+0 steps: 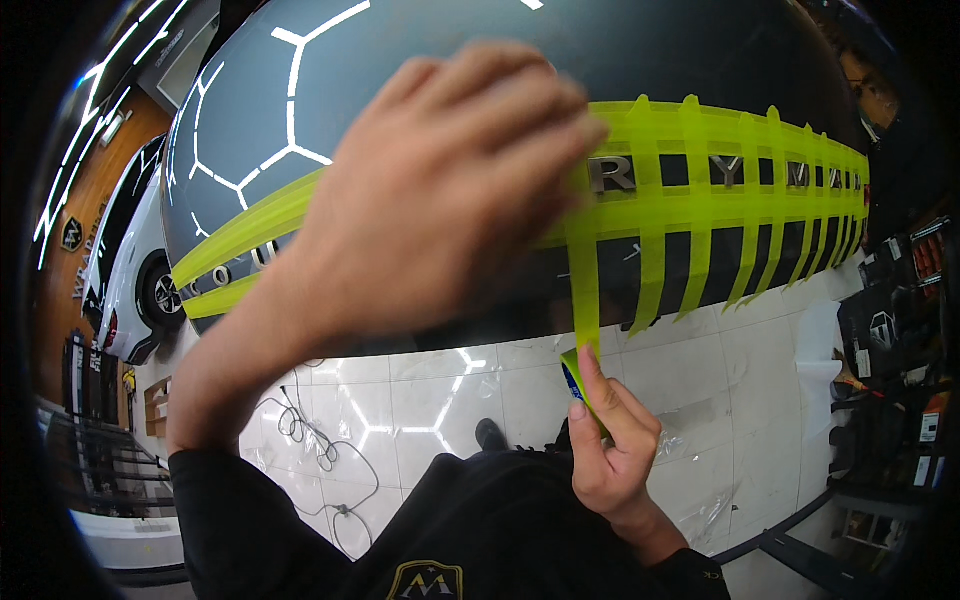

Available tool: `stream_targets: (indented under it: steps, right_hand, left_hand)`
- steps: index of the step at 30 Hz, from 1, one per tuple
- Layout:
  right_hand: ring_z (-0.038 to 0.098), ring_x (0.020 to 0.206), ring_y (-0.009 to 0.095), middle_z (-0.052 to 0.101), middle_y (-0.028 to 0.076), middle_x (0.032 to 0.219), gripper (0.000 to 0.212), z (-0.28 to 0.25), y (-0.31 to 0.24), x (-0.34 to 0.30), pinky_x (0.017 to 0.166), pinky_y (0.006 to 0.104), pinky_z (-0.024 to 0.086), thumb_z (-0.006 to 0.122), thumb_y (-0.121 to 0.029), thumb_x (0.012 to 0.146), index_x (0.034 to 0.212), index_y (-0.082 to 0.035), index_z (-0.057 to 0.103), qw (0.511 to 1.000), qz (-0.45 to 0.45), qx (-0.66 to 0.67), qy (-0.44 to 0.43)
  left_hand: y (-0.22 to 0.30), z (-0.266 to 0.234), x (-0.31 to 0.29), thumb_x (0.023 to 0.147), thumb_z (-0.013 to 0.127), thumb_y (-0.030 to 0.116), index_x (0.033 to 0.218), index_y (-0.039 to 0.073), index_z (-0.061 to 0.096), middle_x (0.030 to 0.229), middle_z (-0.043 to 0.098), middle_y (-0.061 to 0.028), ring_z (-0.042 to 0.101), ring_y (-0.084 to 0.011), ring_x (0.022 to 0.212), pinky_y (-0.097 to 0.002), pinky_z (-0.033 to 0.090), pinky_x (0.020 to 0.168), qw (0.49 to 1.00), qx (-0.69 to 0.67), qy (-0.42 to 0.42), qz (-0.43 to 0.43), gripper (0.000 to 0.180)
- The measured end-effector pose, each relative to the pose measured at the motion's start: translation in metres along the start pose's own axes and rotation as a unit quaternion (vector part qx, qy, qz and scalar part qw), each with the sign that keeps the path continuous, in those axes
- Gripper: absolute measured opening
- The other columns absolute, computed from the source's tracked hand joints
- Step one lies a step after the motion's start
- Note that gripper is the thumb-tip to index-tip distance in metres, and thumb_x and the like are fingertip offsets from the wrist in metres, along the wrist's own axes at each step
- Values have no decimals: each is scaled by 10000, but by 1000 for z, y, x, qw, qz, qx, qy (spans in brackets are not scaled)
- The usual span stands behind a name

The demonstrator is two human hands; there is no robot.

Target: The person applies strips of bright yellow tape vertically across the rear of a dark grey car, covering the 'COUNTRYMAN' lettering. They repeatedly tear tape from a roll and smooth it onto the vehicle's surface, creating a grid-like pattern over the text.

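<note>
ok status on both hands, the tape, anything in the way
Right hand holding the tape roll, tape strip running up to the dark panel. Left hand blurred, over the panel, grip unclear. It blocks view of the panel's middle.

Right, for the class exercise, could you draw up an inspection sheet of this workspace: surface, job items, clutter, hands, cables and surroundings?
Surface: dark glossy panel, reflecting the strip lights.
Job items: yellow-green tape in long bands and crossing strips around raised letters; one strip runs from the panel down to the roll.
Clutter: what looks like clear film on the tiled floor.
Hands: left hand blurred, in front of the panel, contact unclear; right hand holds the roll.
Cables: one thin cable, loosely looped on the floor.
Surroundings: white car at the left.
</note>
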State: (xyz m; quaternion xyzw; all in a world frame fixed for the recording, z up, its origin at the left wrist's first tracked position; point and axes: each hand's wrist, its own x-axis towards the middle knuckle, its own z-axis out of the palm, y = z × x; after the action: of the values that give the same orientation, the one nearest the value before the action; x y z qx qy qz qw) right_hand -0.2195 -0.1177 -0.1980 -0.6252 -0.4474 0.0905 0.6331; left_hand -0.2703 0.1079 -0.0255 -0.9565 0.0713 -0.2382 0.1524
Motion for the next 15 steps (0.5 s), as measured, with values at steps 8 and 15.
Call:
stream_targets:
  steps: [8, 15]
  right_hand:
    - [488, 611, 163, 544, 112, 731, 506, -6, -6, -1, 566, 304, 414, 596, 25, 935, 1441, 37, 607, 1000, -3, -18, -3]
    - [570, 683, 187, 616, 158, 802, 505, -6, -13, -1, 649, 311, 470, 608, 15, 933, 1438, 30, 610, 1000, -2, -27, 8]
  left_hand:
    - [15, 13, -36, 879, 581, 755, 1633, 343, 362, 1740, 235, -114, 144, -382, 1615, -578, 108, 1308, 994, 11, -107, -17, 887]
    - [-8, -5, -19, 902, 580, 730, 1441, 335, 635, 1662, 402, -115, 190, -377, 1605, -636, 140, 1289, 994, -20, -98, 43, 670]
